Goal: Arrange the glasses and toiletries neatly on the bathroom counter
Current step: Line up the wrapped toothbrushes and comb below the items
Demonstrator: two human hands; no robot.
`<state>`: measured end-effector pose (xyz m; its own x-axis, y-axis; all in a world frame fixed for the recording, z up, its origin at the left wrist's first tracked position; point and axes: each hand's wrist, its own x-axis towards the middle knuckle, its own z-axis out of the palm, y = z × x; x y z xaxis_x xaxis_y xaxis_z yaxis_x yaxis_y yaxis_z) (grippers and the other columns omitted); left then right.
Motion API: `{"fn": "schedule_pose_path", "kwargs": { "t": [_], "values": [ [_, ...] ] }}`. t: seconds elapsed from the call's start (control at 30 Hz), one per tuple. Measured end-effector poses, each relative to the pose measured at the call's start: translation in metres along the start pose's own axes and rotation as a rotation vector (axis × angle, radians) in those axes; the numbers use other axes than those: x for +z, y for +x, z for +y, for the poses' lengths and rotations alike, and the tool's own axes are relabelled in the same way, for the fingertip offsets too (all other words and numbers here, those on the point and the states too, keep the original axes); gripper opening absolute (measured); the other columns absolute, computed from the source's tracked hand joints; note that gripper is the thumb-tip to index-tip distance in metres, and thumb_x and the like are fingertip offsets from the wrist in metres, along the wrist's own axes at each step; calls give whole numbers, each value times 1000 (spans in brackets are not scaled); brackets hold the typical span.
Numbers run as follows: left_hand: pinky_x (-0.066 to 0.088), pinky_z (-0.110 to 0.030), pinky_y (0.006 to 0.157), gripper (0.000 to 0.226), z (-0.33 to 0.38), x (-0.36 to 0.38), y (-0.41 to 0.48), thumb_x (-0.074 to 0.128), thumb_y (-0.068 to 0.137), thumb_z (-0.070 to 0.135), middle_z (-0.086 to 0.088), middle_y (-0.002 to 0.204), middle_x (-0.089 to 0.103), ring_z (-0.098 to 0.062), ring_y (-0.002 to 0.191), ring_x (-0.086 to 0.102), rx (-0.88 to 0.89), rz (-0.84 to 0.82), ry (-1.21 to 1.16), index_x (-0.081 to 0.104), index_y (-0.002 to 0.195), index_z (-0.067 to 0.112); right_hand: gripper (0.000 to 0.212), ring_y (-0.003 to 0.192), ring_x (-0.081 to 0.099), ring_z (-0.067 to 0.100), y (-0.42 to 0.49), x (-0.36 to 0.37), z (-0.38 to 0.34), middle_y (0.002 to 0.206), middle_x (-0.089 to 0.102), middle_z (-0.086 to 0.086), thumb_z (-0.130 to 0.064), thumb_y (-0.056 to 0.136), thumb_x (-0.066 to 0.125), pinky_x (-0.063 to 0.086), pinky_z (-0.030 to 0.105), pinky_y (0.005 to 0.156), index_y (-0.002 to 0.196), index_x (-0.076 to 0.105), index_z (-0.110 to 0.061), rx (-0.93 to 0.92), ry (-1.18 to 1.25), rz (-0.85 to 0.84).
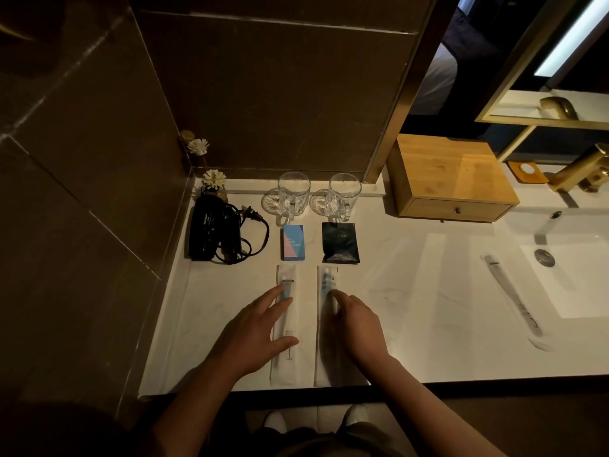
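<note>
Aligning: two white paper toothbrush sachets (287, 324), lower centre, side by side.
Left hand (255, 334): fingers spread flat on left sachet.
Right hand (357, 328): fingers together, pressing right sachet (326, 285).
Risk: uneven push skews sachets.

Open counter (412, 291) lay to my right, up to the sink (566, 278); only a wrapped item (514, 301), possibly a comb, lay at its edge. Ahead, two glasses (294, 192), a small box (292, 242) and a dark sachet (340, 242) blocked passage. The hair dryer (211, 232) and wall (82, 192) closed my left; the wooden drawer box (448, 179) closed the far right.
</note>
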<state>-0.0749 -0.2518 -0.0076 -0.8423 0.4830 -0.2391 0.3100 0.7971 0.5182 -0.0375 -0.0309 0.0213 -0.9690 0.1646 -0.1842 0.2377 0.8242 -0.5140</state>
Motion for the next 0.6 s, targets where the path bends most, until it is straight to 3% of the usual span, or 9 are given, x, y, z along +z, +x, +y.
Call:
{"fn": "schedule_pose_path", "kwargs": {
  "t": [0.4, 0.6],
  "values": [
    [38, -43, 117, 98, -11, -13, 4, 68, 73, 72, 27, 168, 3, -12, 151, 24, 51, -67, -38, 21, 155, 49, 41, 92, 65, 21, 3, 1, 1, 111, 69, 4, -18, 95, 53, 49, 26, 79, 136, 54, -24, -8, 11, -26],
    [35, -43, 119, 95, -9, -13, 9, 75, 77, 63, 15, 170, 10, -15, 152, 20, 84, -59, 29, 27, 156, 42, 40, 93, 65, 21, 5, 2, 1, 112, 69, 4, -19, 96, 53, 53, 30, 81, 136, 54, -24, -20, 25, -22]
  ]
}}
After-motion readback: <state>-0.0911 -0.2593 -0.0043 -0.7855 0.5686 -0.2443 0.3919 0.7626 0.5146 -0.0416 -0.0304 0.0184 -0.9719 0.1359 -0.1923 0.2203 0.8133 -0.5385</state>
